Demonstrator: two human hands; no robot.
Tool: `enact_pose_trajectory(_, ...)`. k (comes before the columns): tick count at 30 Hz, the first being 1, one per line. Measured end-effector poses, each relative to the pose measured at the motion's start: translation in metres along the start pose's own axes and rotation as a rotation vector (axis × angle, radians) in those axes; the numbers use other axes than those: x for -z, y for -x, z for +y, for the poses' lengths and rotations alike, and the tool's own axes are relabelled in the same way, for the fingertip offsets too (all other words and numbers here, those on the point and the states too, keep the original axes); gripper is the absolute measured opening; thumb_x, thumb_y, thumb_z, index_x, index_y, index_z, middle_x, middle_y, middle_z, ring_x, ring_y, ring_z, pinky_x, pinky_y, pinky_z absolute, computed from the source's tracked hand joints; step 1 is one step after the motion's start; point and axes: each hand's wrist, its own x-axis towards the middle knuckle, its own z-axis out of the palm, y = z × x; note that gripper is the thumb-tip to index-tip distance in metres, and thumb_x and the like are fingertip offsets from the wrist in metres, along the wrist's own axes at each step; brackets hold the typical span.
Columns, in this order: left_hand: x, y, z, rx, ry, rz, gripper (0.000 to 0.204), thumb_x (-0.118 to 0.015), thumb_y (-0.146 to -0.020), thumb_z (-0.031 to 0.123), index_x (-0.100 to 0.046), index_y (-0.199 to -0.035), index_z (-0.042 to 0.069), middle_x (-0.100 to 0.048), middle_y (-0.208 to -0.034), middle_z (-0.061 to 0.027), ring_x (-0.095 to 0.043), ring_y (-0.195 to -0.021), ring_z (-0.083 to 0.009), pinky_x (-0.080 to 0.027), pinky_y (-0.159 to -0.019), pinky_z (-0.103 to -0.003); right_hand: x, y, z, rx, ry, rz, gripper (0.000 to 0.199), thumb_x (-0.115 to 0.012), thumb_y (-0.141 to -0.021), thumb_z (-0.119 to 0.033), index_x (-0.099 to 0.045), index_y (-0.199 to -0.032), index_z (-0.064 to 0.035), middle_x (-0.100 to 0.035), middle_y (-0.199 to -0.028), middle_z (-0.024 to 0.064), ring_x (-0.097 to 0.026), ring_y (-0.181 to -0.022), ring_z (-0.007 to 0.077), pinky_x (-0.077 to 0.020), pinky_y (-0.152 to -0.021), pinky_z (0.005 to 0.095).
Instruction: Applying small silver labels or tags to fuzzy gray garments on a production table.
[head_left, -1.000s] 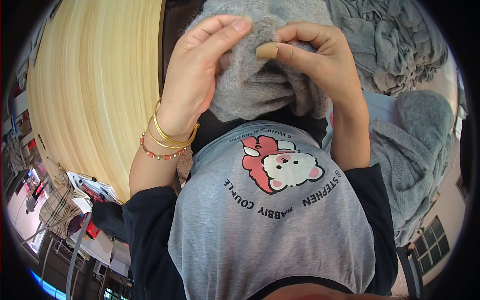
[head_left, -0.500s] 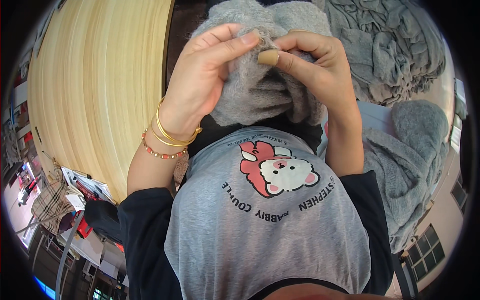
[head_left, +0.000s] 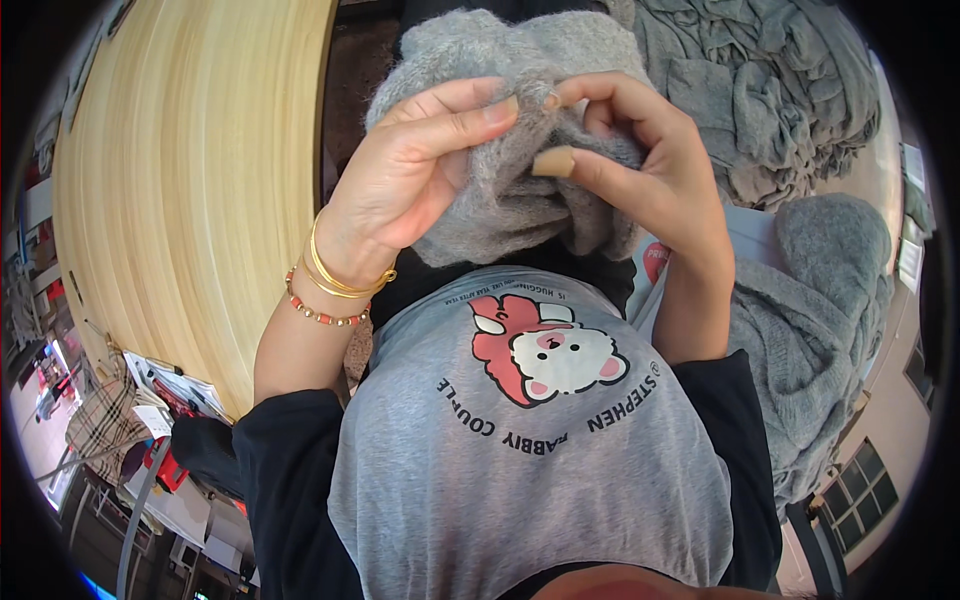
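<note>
A fuzzy grey knit garment (head_left: 480, 210) lies bunched over my lap. My left hand (head_left: 415, 165), with gold bangles (head_left: 345, 285) and a beaded bracelet (head_left: 325, 316) on the wrist, pinches a raised fold of the knit between thumb and fingers. Just right of that fold is my right hand (head_left: 655, 160). Its index fingertip is against the knit, while the thumb, wearing a tan covering (head_left: 553, 162), is held well apart from it. The curled fingers behind are partly hidden by the fabric.
A pale wood table (head_left: 190, 180) runs along my left. More grey knitwear (head_left: 750, 100) is heaped at the far right, and another grey knit piece (head_left: 805, 340) lies over a pale surface beside my right arm. Papers (head_left: 175, 380) stick out past the table's near end.
My right thumb and index finger have spread apart from their pinch at the fold. Both hands and the garment sit slightly lower in view. The left hand keeps its pinch.
</note>
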Motion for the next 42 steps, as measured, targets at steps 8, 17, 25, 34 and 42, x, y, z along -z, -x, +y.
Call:
enact_pose_trajectory(8,-0.011,-0.007,-0.004,-0.01,-0.117,0.067,0.025,-0.063,-0.094,0.007,-0.063,-0.117,-0.003,-0.069,-0.111,-0.0092,-0.063,-0.107,-0.0138,-0.046,-0.099,-0.029,0.023,0.046,0.015,-0.2,0.202,0.092,0.034,-0.068,-0.074,0.009,-0.07,-0.107,0.0022,-0.064,-0.091,0.0028,-0.059,-0.084,0.0109,-0.0466,-0.075,0.0252)
enact_pose_trajectory(17,-0.058,-0.008,-0.005,-0.103,-0.534,0.051,0.022,-0.071,-0.09,0.008,-0.068,-0.11,0.0,-0.072,-0.101,-0.0039,-0.066,-0.09,-0.0084,-0.05,-0.081,-0.022,0.016,0.036,0.006,0.727,0.678,0.395,0.027,-0.068,-0.071,-0.005,-0.074,-0.097,-0.0027,-0.067,-0.089,0.0079,-0.064,-0.07,0.0184,-0.051,-0.058,0.0276)
enact_pose_trajectory(25,-0.06,-0.005,-0.004,-0.077,-0.705,-0.027,0.022,-0.064,-0.094,0.004,-0.066,-0.115,-0.002,-0.07,-0.107,-0.0054,-0.064,-0.099,-0.0098,-0.048,-0.09,-0.024,0.01,0.025,0.007,0.898,0.569,0.387,0.026,-0.067,-0.071,-0.013,-0.072,-0.093,-0.001,-0.068,-0.086,0.0089,-0.068,-0.069,0.0197,-0.0525,-0.055,0.0274)
enact_pose_trajectory(34,-0.048,0.001,-0.003,-0.145,-0.743,-0.065,0.023,-0.071,-0.091,0.007,-0.065,-0.111,-0.001,-0.067,-0.094,0.0014,-0.059,-0.082,-0.0016,-0.047,-0.07,-0.017,0.007,0.028,0.013,0.724,0.391,0.316,0.027,-0.078,-0.07,0.003,-0.073,-0.095,-0.0018,-0.068,-0.086,0.0092,-0.066,-0.071,0.0171,-0.0522,-0.057,0.0252)
enact_pose_trajectory(42,-0.045,0.005,-0.006,-0.296,-1.133,-0.05,0.037,-0.073,-0.083,-0.007,-0.061,-0.117,-0.004,-0.065,-0.105,-0.0056,-0.061,-0.095,-0.0101,-0.05,-0.081,-0.022,0.012,0.02,0.011,0.698,0.312,0.229,0.029,-0.075,-0.071,0.007,-0.072,-0.099,-0.0019,-0.067,-0.099,0.0106,-0.063,-0.076,0.0138,-0.0493,-0.061,0.0218)
